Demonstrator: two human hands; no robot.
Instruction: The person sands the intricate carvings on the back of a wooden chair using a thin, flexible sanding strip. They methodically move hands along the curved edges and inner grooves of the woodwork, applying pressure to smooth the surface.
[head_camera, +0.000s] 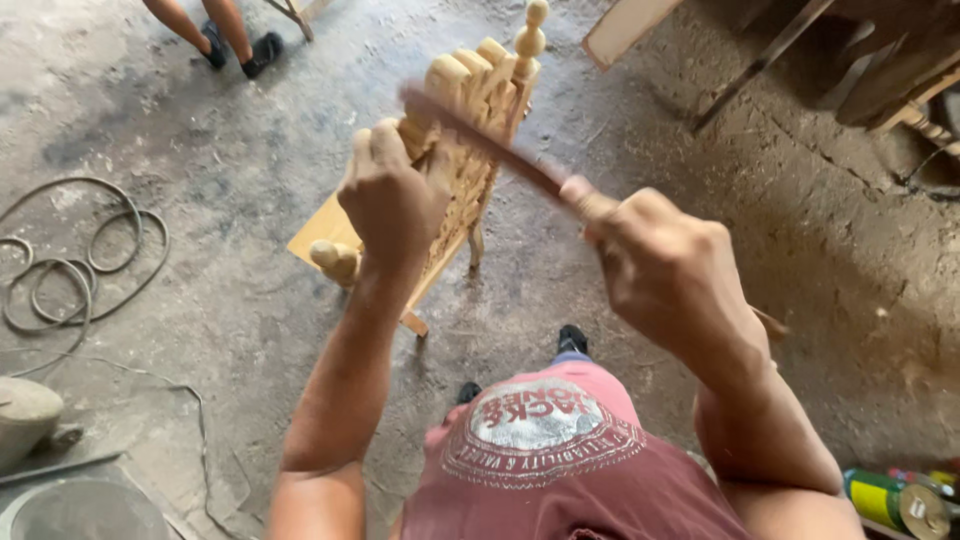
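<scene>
Head camera shows the left hand (392, 200) clenched on the carved wooden chair back (470, 150) standing on the floor (250, 140), the right hand (665, 265) gripping a rasp (480, 140) across it. Shaping looks underway; steady, even strokes seem needed.

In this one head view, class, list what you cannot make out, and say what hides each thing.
- Tool: blurred by motion; its working end is unclear.
- Handle end: hidden inside the right hand.
- Carved wooden chair back: partly covered by the left hand.
- Bystander's legs: cut off by the top edge.
- Can: cut off at the bottom right corner.
</scene>
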